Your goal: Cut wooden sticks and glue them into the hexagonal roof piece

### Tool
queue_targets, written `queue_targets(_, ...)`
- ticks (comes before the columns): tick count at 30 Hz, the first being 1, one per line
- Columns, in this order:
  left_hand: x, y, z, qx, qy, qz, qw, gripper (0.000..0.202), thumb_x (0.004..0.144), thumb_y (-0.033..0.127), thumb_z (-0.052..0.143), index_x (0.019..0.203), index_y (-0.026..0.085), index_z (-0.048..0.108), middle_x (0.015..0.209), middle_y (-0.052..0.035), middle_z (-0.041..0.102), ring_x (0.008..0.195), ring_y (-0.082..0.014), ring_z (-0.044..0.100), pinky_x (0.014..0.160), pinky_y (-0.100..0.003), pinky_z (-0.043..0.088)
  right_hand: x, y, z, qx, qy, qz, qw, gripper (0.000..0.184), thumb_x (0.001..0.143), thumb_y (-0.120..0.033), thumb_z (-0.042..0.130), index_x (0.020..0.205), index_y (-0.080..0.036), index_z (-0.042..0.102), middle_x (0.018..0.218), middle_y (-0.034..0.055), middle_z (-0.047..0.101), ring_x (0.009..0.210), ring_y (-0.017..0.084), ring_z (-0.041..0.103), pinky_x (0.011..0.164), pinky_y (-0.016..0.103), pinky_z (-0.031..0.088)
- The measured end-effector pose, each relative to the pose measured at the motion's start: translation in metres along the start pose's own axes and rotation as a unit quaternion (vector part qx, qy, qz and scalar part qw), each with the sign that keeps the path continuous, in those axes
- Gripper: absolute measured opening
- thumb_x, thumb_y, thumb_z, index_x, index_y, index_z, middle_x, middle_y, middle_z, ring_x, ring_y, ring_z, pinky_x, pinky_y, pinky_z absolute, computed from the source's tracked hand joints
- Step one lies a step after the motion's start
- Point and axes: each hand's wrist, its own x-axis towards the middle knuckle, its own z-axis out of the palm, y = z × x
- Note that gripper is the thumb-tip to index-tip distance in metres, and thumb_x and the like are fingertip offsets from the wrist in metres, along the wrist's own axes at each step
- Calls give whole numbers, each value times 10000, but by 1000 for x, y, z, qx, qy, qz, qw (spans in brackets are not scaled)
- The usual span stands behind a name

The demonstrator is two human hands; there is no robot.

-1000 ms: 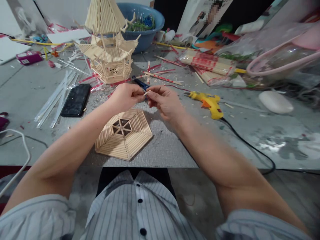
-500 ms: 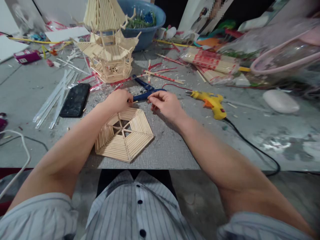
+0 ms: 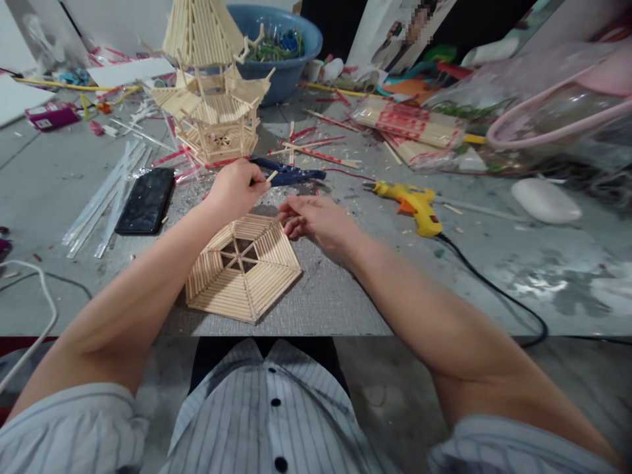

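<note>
Matt wood on a scuffed worktop (image 3: 494,237)
The hexagonal panel (image 3: 222,288) and pagoda model (image 3: 212,108) look ribbed and unvarnished; the phone (image 3: 145,201) is glossy, the glue gun (image 3: 417,205) and basin (image 3: 296,74) smooth plastic, the shirt (image 3: 247,421) matt cloth.

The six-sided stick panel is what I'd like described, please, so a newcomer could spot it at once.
Find the tall stick pagoda on the table, then come down to the near edge. The stick panel lies there, six-sided around a spoked opening; unlike the pagoda, it is one low piece without posts.
</note>
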Motion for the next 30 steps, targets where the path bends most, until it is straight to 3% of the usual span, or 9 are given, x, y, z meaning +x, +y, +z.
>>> queue_targets(3,-7,14,-3,-54,19,-25,998,150,750,187,582,603,157,588,578,19,511,565,-95,411,588,-272,336,3,-2,0,76,-8,-16,997,374,780,-583,635,860,-222,579,906,38,664,630,128,612,511,269,469)
queue_targets(7,-20,32,5,-115,65,29,991,109,775,181,585,671,155,608,662,9,575,636,-99,486,648,-264,393,3,-6,-3,104,-8,-130,986,412,737,-654,619,820,-254,561,899,13,660,735,146,627,574,283,479)
queue_targets(12,-31,38,15,-178,54,118,976,80,798,192,595,727,158,611,822,-23,634,798,-115,584,762,-261,450,-3,-11,-4,134,43,-215,966,341,646,-490,745,845,-278,568,856,-28,674,774,152,622,665,308,491)
queue_targets(18,-33,31,11,-203,31,151,967,123,866,255,544,812,162,603,832,-26,666,797,-118,599,777,-271,470,-1,-17,-15,144,102,-265,948,267,651,-407,744,748,-300,519,730,-31,613,849,191,586,763,355,454)
queue_targets(21,-29,23,10,-201,35,181,962,161,877,318,553,823,175,602,952,-50,680,925,-146,617,880,-321,469,-6,-24,-17,135,69,-291,945,238,676,-387,716,743,-281,513,673,-25,556,764,185,576,750,368,447)
queue_targets(26,-7,-18,4,-178,156,151,960,198,810,413,641,807,218,616,1343,-81,548,1337,-270,402,1132,-485,249,-20,-36,-14,166,4,-288,943,130,673,-324,636,739,-235,569,520,-61,429,513,109,437,580,295,429)
queue_targets(28,0,-31,3,-188,146,139,961,196,773,411,683,805,229,620,1368,-74,534,1378,-282,348,1150,-499,208,-25,-39,-14,165,-50,-276,945,140,679,-340,647,717,-232,567,473,-81,357,441,90,350,506,272,391)
queue_targets(30,1,-34,4,-222,106,130,960,189,763,386,695,780,216,612,1267,-85,600,1308,-267,439,1115,-477,289,-28,-40,-14,149,-105,-268,946,193,681,-390,681,701,-239,562,449,-93,308,405,84,287,459,267,357)
